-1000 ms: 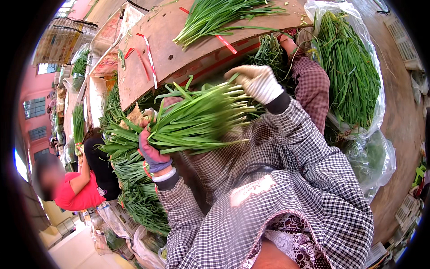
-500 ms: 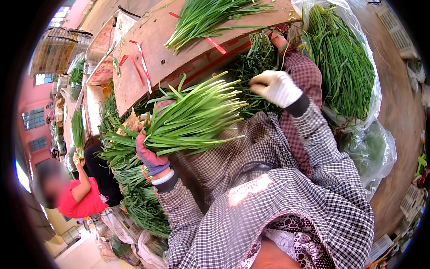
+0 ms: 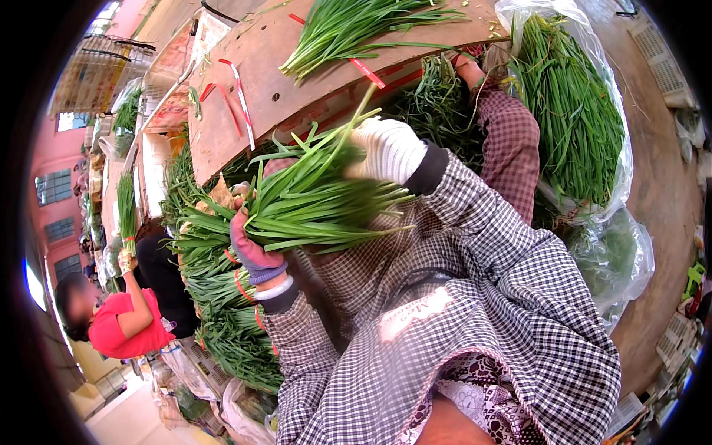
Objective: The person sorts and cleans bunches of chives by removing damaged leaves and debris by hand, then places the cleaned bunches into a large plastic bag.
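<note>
My left hand [image 3: 254, 252], in a pink and purple glove, is closed round the leafy part of a bunch of garlic chives [image 3: 304, 204]. The pale stalk ends point right, over my lap. My right hand [image 3: 389, 152], in a white knitted glove, is at the upper right side of this bunch. Motion blur and leaves hide its fingertips, so its grip does not show. One stalk juts up beside it. On the board [image 3: 259, 70] ahead lies another bunch of chives [image 3: 345, 33], across a red strip [image 3: 367, 73].
Tied chive bunches [image 3: 230, 326] are stacked at my left. A clear plastic bag [image 3: 627, 148] of loose chives [image 3: 567, 111] stands at the right. Dark trimmings [image 3: 437, 104] lie below the board. A person in red [image 3: 130, 326] sits far left, holding chives.
My right hand has moved left from above the dark trimmings to the held bunch. A stalk there now stands up. The left hand keeps its hold, almost unmoved.
</note>
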The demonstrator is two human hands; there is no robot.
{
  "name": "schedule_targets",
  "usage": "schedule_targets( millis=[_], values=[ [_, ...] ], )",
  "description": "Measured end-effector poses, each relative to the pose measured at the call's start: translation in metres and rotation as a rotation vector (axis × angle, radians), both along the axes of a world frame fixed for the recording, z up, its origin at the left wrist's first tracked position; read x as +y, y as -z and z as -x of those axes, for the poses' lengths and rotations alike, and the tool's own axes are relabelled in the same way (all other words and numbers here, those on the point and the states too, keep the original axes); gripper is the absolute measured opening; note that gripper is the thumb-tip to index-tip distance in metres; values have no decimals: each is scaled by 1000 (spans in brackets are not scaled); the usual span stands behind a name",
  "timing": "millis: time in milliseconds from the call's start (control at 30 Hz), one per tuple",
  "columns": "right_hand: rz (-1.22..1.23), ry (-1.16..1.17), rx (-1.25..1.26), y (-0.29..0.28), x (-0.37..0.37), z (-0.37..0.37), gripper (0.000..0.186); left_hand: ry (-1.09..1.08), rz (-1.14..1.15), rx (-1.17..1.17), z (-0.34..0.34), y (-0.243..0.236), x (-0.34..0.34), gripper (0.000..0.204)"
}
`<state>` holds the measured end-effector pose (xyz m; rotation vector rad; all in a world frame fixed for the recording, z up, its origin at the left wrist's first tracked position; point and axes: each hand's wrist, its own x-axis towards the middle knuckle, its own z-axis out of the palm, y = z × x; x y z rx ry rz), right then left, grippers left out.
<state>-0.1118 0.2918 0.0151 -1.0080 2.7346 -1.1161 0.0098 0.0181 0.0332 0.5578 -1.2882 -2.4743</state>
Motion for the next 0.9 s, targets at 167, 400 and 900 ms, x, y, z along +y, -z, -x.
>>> schedule_targets(
  millis=[167,400,900],
  values=[
    [121,43,-111,6,-26,-2,56,-71,-48,-1,1,-1,7,28],
    [528,131,-129,56,-29,17,21,-61,-6,-43,2,-4,13,24],
    [896,442,-833,21,127,-2,20,-51,-76,-9,-8,6,0,23]
  ],
)
